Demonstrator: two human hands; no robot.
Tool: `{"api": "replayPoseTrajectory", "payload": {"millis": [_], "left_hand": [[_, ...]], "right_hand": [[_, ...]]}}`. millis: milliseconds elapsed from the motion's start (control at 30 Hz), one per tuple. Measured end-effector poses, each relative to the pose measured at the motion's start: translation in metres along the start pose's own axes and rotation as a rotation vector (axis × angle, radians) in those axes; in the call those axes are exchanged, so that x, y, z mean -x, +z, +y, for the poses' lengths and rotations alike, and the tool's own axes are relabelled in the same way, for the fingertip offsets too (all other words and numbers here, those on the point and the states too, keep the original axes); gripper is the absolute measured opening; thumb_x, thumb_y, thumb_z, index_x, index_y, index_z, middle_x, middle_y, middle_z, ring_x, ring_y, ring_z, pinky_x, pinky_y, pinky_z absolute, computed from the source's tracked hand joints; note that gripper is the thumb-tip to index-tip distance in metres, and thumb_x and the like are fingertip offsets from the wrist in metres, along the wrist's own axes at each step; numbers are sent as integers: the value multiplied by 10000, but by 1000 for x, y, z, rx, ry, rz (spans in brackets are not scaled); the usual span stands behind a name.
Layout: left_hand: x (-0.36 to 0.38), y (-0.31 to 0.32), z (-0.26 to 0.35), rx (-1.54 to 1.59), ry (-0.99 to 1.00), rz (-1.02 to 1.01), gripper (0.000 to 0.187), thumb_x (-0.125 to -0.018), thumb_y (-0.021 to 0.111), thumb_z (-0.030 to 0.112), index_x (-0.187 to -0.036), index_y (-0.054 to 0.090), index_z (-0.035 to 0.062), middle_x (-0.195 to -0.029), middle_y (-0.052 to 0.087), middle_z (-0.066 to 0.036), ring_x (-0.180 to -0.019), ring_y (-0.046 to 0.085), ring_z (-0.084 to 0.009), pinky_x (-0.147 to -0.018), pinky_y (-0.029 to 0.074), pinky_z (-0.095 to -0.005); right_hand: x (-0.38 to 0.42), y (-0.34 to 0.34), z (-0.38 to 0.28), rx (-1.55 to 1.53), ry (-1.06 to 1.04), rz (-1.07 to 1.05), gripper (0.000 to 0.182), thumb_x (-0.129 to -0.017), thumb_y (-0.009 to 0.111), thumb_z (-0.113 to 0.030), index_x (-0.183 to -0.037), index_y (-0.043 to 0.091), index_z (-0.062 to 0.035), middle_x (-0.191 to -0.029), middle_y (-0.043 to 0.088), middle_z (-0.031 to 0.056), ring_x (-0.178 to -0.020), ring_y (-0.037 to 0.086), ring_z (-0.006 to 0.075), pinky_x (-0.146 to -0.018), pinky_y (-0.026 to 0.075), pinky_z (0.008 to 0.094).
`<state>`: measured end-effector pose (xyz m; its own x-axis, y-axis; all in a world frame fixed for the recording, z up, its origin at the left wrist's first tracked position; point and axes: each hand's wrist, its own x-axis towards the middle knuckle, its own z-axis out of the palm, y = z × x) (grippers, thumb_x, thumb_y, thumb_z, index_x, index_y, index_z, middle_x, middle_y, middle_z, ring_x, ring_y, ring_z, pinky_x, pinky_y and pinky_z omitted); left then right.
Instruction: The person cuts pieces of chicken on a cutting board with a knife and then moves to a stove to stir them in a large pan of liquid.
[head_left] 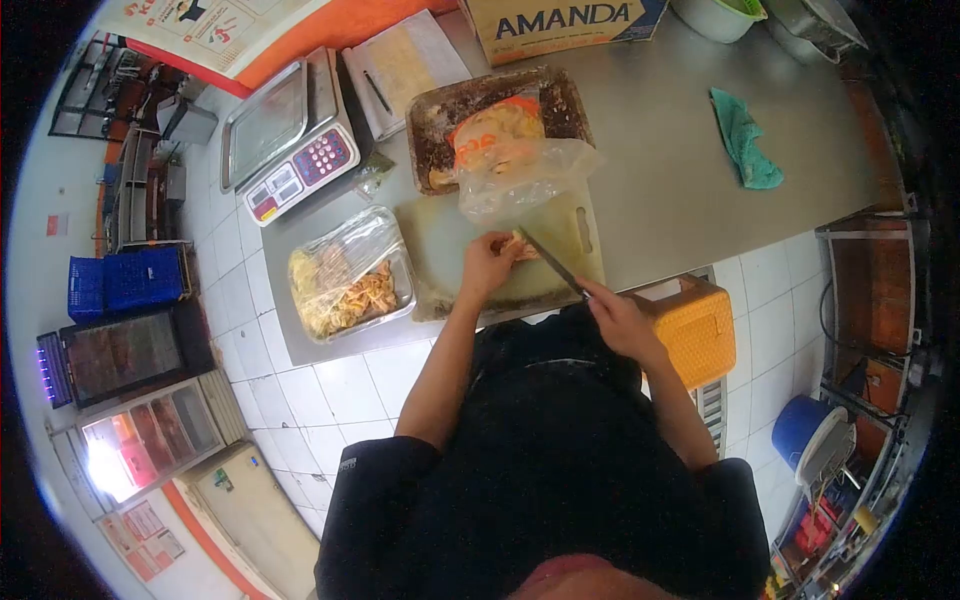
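My right hand is closed around the handle of a long knife, its blade slanting up and left over the cutting board. At the blade's tip lies a small pale-pink piece of meat, which looks like chicken. My left hand holds this piece against the board with bent fingers. Just beyond the board, a dark, stained baking tray bears a clear plastic bag with yellowish chicken pieces. Left of the board stands a metal tray of shredded food, partly under clear film.
A digital scale stands at the table's left, beside papers with a pen. An AMANDA cardboard box is at the back. A green cloth lies on the right. An orange stool stands below the table edge.
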<state>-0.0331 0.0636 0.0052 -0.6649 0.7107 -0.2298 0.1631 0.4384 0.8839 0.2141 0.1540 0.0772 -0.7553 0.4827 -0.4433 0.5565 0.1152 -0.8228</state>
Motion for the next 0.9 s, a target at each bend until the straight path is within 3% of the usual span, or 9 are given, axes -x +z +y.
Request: {"api": "replayPoseTrajectory", "payload": {"millis": [133,267,367,433,500,533,633,767,900], "left_hand": [[11,-28,-2,-298,-67,-33,284,-761,780,246,-845,681,-7,-764,694,-166,-715,685,-247,-661,528,-342],[23,-49,-14,-311,-179,-80,277,-754,778,244,-857,690,3,-786,702,-171,-726,692,-278,-668,536,-358],[28,-56,-37,-270,-134,-98,261,-753,769,250,-857,694,23,-756,695,-162,-725,692,-295,-658,538,-377],[32,-66,-15,-408,-137,-117,332,-777,767,321,-955,699,50,-792,683,-168,-750,682,-305,-679,530,-408],[36,-58,0,-457,-36,-73,319,-774,757,336,-919,703,57,-839,688,-159,-800,678,-310,-715,527,-414],[37,-50,4,-506,68,-29,310,-770,747,352,-882,707,65,-886,692,-151,-849,674,-316,-751,524,-420],[40,-24,4,-523,63,-77,335,-788,722,381,-909,701,69,-929,674,-161,-891,652,-340,-782,510,-441],[42,-27,-8,-531,38,-132,307,-801,704,358,-902,686,69,-877,645,-158,-866,642,-357,-754,509,-458],[45,-26,-3,-565,136,1,213,-783,739,280,-890,708,98,-846,638,-99,-841,639,-320,-713,517,-440]], "right_hand": [[-12,12,6,143,-82,7,387,-1005,443,-254,-1387,494,-224,-1175,616,266,-1085,600,421,-944,478,442],[-7,8,-9,257,16,12,379,-996,458,-242,-1371,510,-221,-1069,645,265,-1002,617,438,-879,492,474],[-6,7,-17,307,84,19,375,-988,475,-227,-1359,523,-210,-1054,655,246,-999,622,425,-864,493,466],[-6,11,-20,312,77,28,377,-986,478,-233,-1359,523,-212,-1058,655,244,-999,622,423,-855,496,467],[-1,17,-21,266,-130,65,385,-991,461,-258,-1374,503,-251,-926,655,269,-874,633,443,-775,503,505],[0,20,-18,269,-127,62,385,-991,461,-258,-1374,503,-251,-926,655,269,-874,633,443,-775,503,505],[-6,30,-4,366,-161,16,393,-990,463,-259,-1382,493,-262,-945,664,250,-870,645,422,-752,516,490],[-2,32,-1,487,-182,22,420,-990,463,-255,-1409,459,-285,-907,671,211,-819,656,387,-707,522,480],[-1,38,6,563,-197,11,446,-993,459,-251,-1435,418,-297,-843,658,199,-766,650,380,-679,516,483]]}}
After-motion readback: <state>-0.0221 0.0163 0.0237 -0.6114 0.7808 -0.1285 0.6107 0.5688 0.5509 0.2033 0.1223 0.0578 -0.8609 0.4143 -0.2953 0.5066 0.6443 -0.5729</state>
